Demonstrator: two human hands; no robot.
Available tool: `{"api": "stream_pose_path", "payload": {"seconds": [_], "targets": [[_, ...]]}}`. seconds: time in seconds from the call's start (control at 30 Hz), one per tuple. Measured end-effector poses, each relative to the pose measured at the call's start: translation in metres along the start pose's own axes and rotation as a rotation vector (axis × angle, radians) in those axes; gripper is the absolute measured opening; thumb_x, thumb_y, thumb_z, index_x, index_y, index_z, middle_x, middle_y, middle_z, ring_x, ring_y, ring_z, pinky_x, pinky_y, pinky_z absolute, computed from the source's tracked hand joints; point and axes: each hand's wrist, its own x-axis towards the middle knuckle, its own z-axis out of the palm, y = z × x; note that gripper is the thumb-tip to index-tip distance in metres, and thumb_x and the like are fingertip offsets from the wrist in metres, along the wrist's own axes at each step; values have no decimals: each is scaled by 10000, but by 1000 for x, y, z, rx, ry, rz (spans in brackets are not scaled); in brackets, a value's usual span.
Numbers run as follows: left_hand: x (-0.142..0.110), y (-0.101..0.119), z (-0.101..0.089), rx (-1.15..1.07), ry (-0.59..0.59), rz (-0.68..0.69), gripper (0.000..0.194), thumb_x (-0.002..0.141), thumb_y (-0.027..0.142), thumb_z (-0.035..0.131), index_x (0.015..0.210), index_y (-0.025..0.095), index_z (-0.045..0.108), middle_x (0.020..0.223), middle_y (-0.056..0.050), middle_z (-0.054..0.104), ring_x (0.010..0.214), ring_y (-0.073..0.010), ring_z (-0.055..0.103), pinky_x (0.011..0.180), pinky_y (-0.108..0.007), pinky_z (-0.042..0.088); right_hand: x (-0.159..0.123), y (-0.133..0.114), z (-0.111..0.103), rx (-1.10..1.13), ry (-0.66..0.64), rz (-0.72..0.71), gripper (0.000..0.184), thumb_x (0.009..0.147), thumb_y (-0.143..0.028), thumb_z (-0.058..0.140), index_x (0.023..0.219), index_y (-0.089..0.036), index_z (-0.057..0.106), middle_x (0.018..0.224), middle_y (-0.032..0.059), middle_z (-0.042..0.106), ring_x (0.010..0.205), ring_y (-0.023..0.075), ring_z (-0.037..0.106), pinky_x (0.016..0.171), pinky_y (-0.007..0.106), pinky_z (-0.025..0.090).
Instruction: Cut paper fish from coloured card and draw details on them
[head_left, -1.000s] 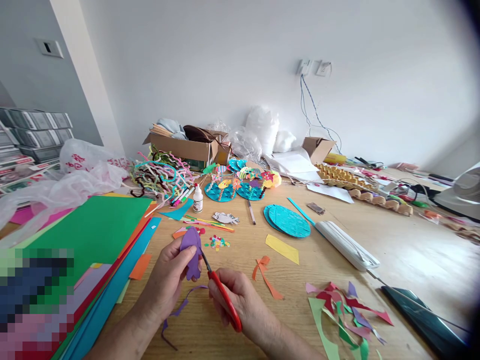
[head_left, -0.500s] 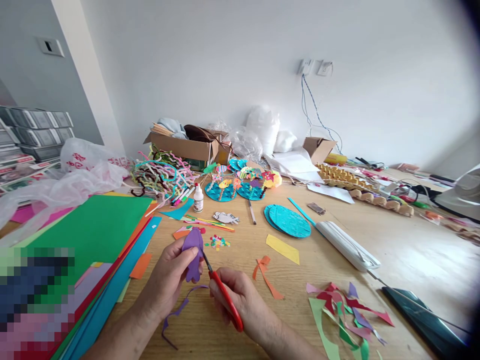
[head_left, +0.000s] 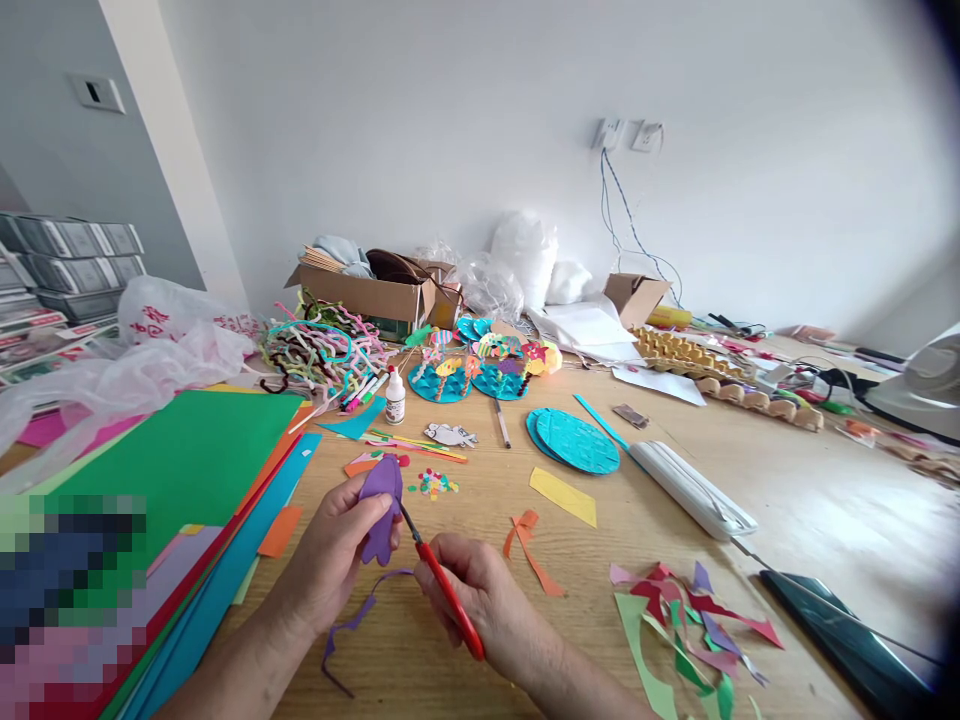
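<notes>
A purple paper cutout (head_left: 382, 480), shaped somewhat like a fish, is pinched upright between the thumb and fingers of my left hand (head_left: 337, 545). My right hand (head_left: 476, 595) grips red-handled scissors (head_left: 450, 595), whose blades meet the cutout's right edge; the tips are partly hidden behind the paper. From near the right hand a thin curled purple paper strip (head_left: 360, 620) trails down to the table. Beyond the hands lie a small heap of coloured dots (head_left: 435, 484) and a white paper fish with drawn outlines (head_left: 450, 435).
Coloured paper sheets (head_left: 202, 450) are stacked at left. A glue bottle (head_left: 395, 398) stands behind the hands. Turquoise ovals (head_left: 577, 442), a yellow paper piece (head_left: 562, 497), a white power strip (head_left: 690, 490), paper scraps (head_left: 697, 630) and a dark phone-like slab (head_left: 840, 640) lie to the right.
The view has shifted very slightly. Both hands, the purple cutout and the scissors keep nearly the same position, with the blades still at the cutout's right edge.
</notes>
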Motion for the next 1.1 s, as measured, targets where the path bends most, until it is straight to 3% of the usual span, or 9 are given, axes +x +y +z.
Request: {"api": "stream_pose_path", "payload": {"seconds": [0.37,1.0,1.1], "targets": [[-1,3,2,18,17,-28,178,593,321,675,607,165,591,487,27,602,444,-96,496,431,-192,369,-2,-3,3,13,-2,-3,290,835,-299,490,582,-181,410,515,-55,380,486,72,335,461,198,249],[-1,2,2,11,15,-51,188,581,322,685,594,166,581,494,14,598,445,-106,495,427,-200,356,-2,-3,1,21,-13,-13,317,842,-331,491,581,-185,385,508,-60,339,478,67,298,447,194,223],[0,1,0,-10,22,-53,219,591,339,707,699,166,627,531,27,603,474,-112,510,452,-204,384,-1,-3,1,31,-15,-6,310,844,-329,490,588,-184,390,500,-63,343,470,64,302,442,192,224]]}}
